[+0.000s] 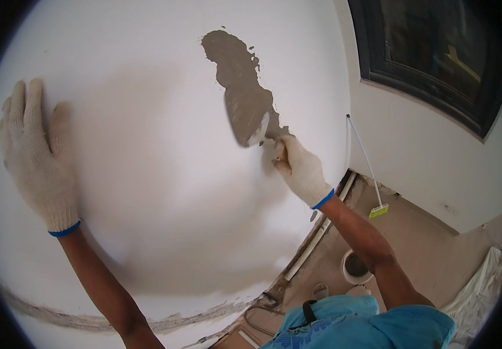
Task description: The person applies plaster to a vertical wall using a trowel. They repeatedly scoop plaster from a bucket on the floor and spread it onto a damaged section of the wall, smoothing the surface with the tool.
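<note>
Both my hands wear cream knitted gloves with blue cuffs. My right hand (305,170) is closed round the handle of a trowel; fingers and palm hide most of the handle. The trowel's blade (251,121) lies against the white wall (146,192), coated in grey-brown mortar, with a paler patch near its lower right edge. An uneven band of wet mortar (233,61) runs up the wall from the blade, with small splashes around it. Far to the left, my left hand (34,154) rests on the wall, fingers stretched upward, holding nothing.
A dark-framed window (437,99) is at the upper right. A white-handled broom (379,210) with yellow-green bristles leans against the adjoining wall. A bucket (356,266) stands on the floor below my right arm. Pale sheeting (480,291) lies at the lower right; a white pipe (320,232) runs along the wall's foot.
</note>
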